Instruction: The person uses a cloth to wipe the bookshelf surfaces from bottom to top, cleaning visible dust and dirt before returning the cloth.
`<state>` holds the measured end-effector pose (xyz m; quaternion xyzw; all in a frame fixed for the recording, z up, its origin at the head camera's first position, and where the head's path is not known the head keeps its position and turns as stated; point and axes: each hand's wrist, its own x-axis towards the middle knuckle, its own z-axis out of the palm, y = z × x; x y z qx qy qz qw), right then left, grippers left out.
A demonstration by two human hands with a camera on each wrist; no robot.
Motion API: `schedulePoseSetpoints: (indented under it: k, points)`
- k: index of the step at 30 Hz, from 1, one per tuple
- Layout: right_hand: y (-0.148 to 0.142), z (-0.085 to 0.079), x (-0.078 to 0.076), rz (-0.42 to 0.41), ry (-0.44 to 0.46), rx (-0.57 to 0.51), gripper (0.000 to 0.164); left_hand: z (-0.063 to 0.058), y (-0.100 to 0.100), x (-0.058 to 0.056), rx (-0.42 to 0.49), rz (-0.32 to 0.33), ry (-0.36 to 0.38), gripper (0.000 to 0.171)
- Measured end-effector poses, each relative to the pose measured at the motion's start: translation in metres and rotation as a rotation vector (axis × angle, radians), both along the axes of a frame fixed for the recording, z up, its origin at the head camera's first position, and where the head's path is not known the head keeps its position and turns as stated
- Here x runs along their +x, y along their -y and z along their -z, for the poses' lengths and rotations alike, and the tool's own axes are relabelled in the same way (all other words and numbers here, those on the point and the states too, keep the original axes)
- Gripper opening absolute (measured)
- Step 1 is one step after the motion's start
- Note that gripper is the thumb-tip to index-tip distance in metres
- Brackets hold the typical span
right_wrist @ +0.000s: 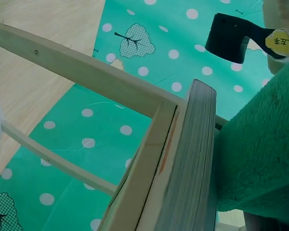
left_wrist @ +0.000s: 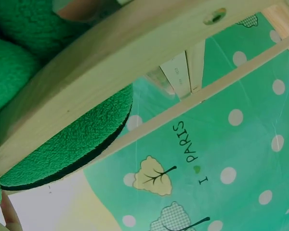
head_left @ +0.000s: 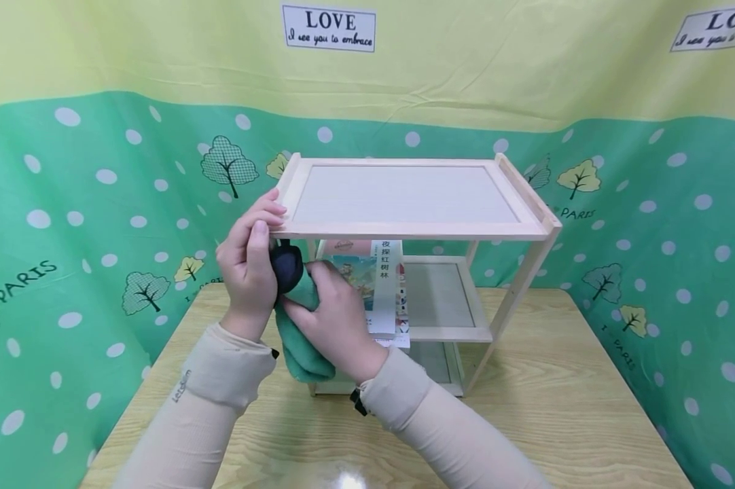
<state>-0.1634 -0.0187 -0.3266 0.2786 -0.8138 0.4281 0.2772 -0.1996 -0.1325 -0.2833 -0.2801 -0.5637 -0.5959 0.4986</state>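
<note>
A pale wooden three-tier shelf [head_left: 404, 197] stands on the table. My left hand [head_left: 248, 251] grips the left end of its top tier, fingers over the side rail and thumb at the front corner. Just below, my right hand [head_left: 337, 319] holds a green towel [head_left: 306, 356] at the left side of the shelf. In the left wrist view, the plush green cloth [left_wrist: 86, 130] with dark edging shows on both sides of a wooden upright [left_wrist: 111, 53]. A dark rounded piece [head_left: 287, 268] sits between the hands; I cannot tell what it is. The right fingertips are partly hidden.
Several books [head_left: 382, 285] lie on the middle tier at its left, close to my right hand. The wood-grain table [head_left: 557, 394] extends around the shelf. Behind it hangs a green and yellow printed curtain [head_left: 441, 88]. A black wrist mount [right_wrist: 229, 38] shows in the right wrist view.
</note>
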Motion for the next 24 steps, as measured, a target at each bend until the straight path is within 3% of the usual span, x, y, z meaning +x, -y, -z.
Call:
schedulePoseSetpoints:
  k: [14,24]
  points:
    - [0.0013,0.0033,0.0018,0.05,-0.013,0.115,0.039,0.0002,0.0,0.0004,-0.002,0.011,-0.004,0.025]
    - [0.0002,0.0085,0.0048,0.063,0.04,0.16,0.042,0.0013,-0.0006,0.0011,-0.007,-0.009,-0.001,0.024]
